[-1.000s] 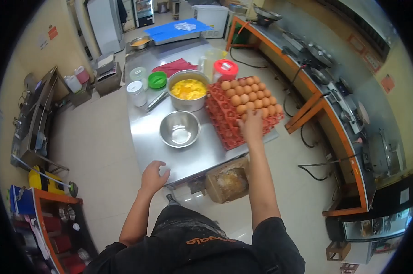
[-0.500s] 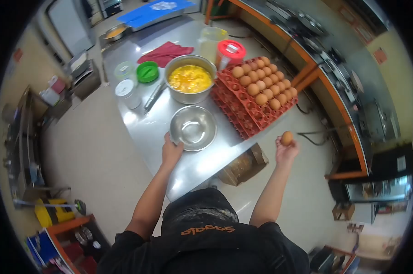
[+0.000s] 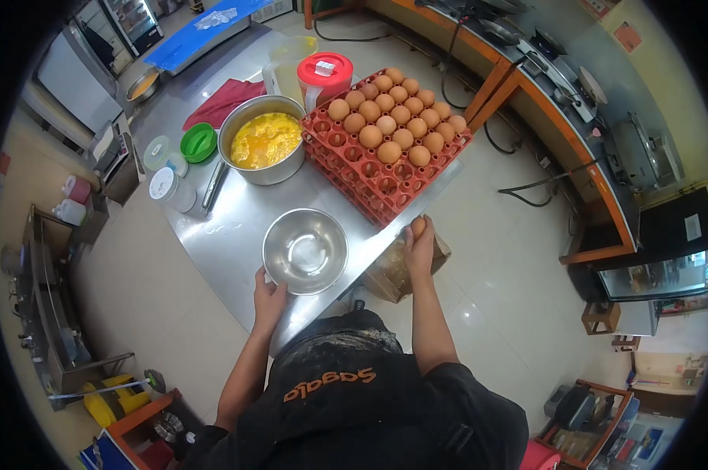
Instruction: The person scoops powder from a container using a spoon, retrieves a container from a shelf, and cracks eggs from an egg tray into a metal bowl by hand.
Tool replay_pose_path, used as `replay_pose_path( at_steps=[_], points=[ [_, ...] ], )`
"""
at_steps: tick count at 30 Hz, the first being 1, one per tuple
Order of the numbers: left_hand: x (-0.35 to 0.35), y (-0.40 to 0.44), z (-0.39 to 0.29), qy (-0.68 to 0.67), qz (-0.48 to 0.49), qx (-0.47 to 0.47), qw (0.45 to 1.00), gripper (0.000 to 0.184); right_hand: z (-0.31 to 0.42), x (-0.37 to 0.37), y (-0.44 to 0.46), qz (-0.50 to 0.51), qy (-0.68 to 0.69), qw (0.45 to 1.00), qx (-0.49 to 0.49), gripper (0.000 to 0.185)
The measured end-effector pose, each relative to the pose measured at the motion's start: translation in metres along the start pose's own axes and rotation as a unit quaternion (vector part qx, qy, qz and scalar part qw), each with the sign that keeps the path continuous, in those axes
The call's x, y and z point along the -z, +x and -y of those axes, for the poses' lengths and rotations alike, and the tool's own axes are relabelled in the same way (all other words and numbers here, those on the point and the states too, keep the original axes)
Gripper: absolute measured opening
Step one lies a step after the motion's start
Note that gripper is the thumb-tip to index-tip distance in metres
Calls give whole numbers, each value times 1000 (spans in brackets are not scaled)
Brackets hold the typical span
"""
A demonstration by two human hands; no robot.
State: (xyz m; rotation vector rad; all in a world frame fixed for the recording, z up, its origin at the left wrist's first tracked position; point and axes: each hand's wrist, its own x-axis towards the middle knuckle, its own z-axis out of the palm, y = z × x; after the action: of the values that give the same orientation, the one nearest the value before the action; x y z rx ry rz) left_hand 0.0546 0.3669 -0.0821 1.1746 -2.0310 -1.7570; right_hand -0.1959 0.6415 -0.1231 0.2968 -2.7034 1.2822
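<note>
My left hand (image 3: 269, 299) grips the near rim of an empty steel bowl (image 3: 305, 252) on the metal table (image 3: 236, 235). Held in my right hand (image 3: 420, 249) is a brown egg (image 3: 418, 227), just off the table's edge below the egg trays. The stacked red egg trays (image 3: 354, 172) carry several brown eggs (image 3: 402, 117) on top, with bare cups along the near side. Behind the bowl stands a steel pot (image 3: 276, 171) full of yellow beaten egg (image 3: 266, 141).
Left of the pot are a green lid (image 3: 199, 142), a white-lidded jar (image 3: 174, 188), a long metal tool (image 3: 213, 186) and a red cloth (image 3: 227, 102). A red-lidded container (image 3: 324, 72) stands behind the trays. A cardboard box (image 3: 393, 274) sits below the table edge.
My right hand has taken an egg from the trays, swung out to the right, and come back near the table's edge. My left hand has reached the bowl and taken hold of its rim.
</note>
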Motion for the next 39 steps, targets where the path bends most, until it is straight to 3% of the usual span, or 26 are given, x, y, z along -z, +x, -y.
replay_pose_path(
  at_steps=[2, 5, 7, 12, 13, 14, 16, 18, 21, 24, 27, 30, 33, 37, 39],
  points=[
    [-5, -3, -8, -81, -22, 46, 995, 66, 5, 0, 9, 61, -47, 996, -34, 58],
    [0, -4, -14, -25, 20, 19, 999, 66, 4, 0, 15, 91, -46, 994, -38, 57],
    [1, -5, -19, -1, 28, 11, 1000, 65, -9, -11, 13, 37, -31, 998, 36, 55],
    [-4, 1, -8, -21, 30, -5, 999, 65, -28, -13, 20, 51, 52, 997, 20, 52],
    [-2, -4, -25, 89, 25, 17, 996, 67, -27, -9, 19, 51, 84, 995, 5, 52],
    [-1, -10, -40, 193, -48, -85, 976, 66, -22, -3, 17, 51, 114, 992, -10, 51],
    [-3, -17, -66, 380, -182, -285, 861, 64, 15, 21, 6, 48, 91, 995, 20, 50],
    [-2, -12, -77, 306, -124, -332, 884, 58, 47, 41, -9, 83, 90, 992, 28, 49],
    [-5, -7, -95, 250, -19, -402, 881, 53, 88, 47, -27, 91, 52, 986, 126, 48],
    [-22, -1, -114, 222, 71, -444, 865, 52, 155, 48, -29, 234, 136, 960, 68, 49],
    [-34, 14, -129, 196, 105, -501, 837, 56, 181, 18, -13, 358, 177, 903, 156, 48],
    [-21, 41, -116, 200, 156, -508, 823, 56, 180, -25, 5, 438, 220, 857, 160, 46],
    [-7, 46, -109, 133, 155, -471, 858, 55, 185, -47, 20, 567, 310, 752, 127, 47],
    [4, 52, -89, 117, 147, -434, 881, 56, 182, -65, 29, 607, 229, 741, 172, 53],
    [12, 56, -83, 201, 125, -482, 844, 52, 177, -74, 28, 576, 174, 761, 242, 64]
  ],
)
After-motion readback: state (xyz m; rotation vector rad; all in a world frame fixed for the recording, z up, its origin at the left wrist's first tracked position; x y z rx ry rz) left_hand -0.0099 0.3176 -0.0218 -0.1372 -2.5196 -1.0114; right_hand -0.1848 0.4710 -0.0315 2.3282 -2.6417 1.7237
